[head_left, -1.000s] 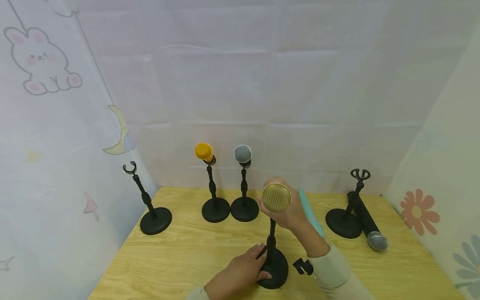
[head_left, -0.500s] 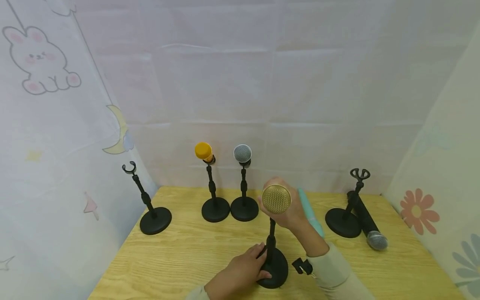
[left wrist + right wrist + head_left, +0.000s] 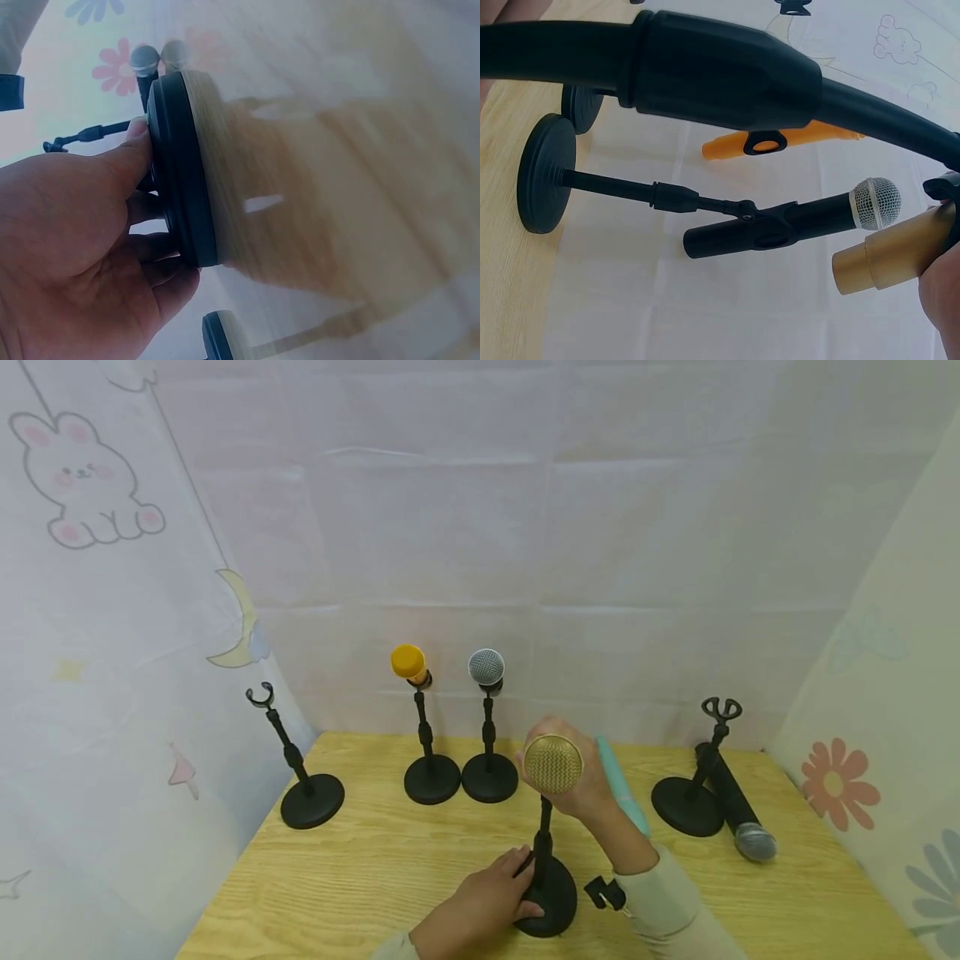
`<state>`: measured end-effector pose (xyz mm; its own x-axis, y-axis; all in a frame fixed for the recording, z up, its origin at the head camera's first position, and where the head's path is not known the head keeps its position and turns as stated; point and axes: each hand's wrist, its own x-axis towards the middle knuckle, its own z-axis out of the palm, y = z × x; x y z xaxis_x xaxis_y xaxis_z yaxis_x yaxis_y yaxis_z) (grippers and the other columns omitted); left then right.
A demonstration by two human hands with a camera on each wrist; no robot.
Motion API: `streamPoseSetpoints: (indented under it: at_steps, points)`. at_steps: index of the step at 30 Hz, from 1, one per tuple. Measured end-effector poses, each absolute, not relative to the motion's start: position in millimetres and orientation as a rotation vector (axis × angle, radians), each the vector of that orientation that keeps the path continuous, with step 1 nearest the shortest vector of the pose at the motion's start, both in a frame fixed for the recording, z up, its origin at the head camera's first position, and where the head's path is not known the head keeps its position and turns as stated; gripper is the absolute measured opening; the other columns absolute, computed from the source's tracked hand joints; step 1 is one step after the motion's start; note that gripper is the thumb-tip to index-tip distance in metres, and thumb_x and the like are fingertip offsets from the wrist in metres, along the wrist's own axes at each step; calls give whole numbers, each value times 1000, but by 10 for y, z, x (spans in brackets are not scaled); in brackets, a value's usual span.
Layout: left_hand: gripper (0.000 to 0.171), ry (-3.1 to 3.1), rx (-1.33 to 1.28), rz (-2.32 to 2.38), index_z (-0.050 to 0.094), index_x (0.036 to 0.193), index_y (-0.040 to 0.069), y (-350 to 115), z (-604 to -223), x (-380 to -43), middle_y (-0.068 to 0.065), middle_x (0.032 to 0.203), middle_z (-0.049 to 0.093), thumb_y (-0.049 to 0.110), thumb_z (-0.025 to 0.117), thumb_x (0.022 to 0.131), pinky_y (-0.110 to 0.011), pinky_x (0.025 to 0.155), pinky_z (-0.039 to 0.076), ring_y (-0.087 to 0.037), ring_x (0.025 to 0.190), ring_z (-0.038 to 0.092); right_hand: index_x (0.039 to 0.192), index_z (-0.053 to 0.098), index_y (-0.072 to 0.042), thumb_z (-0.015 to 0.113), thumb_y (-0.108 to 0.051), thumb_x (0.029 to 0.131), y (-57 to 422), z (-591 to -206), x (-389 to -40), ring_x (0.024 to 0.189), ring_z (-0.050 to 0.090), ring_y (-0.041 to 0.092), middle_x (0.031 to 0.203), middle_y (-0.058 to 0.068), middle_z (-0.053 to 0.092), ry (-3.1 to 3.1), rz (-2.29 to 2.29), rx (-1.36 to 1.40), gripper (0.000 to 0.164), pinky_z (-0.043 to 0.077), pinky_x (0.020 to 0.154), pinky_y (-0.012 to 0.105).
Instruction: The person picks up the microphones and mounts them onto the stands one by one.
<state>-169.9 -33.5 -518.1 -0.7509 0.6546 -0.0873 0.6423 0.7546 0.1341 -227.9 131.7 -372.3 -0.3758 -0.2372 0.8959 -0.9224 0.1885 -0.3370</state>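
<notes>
My right hand (image 3: 588,789) grips a gold microphone (image 3: 553,763) at the top of a black desk microphone stand (image 3: 553,902), its mesh head facing the head camera. In the right wrist view, the handle's lower end sticks out below the black clip, and part of the hand shows at the right edge. With its thumb and fingers my left hand (image 3: 480,897) holds the stand's round base on the table; the left wrist view shows the fingers bent against the base's rim. Most of the clip is hidden behind the right hand and the microphone.
An orange microphone (image 3: 408,662) and a silver-headed one (image 3: 486,667) sit on stands behind. Bare stands are at left (image 3: 312,802) and right (image 3: 686,807), a black microphone (image 3: 738,806) lying beside the right one. A teal stick-like object (image 3: 622,785) and small black clip (image 3: 605,893) lie near the right arm.
The gold microphone's head has dipped very slightly toward the near side, with the right hand still around it. The left hand stays on the stand's base.
</notes>
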Motion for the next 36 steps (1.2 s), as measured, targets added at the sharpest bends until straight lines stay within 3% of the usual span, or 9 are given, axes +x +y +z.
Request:
streamPoseSetpoints:
  at_steps: [21, 36]
  points:
    - [70, 2831, 1036, 137, 48, 153, 19, -311, -5149, -1674, -1, 160, 39, 61, 47, 97, -28, 98, 53, -15, 145, 40, 95, 63, -2, 67, -27, 98, 1318, -3738, -2291, 72, 61, 11, 81, 10, 63, -1703, 1278, 1153, 26, 52, 68, 19]
    - [70, 2835, 1039, 117, 47, 153, 19, -301, -5130, -1673, -2, 160, 40, 62, 46, 97, -28, 98, 53, -16, 145, 41, 92, 64, 0, 67, -26, 98, 1296, -3724, -2309, 70, 61, 13, 82, 5, 64, -1611, 1245, 1180, 27, 52, 66, 22]
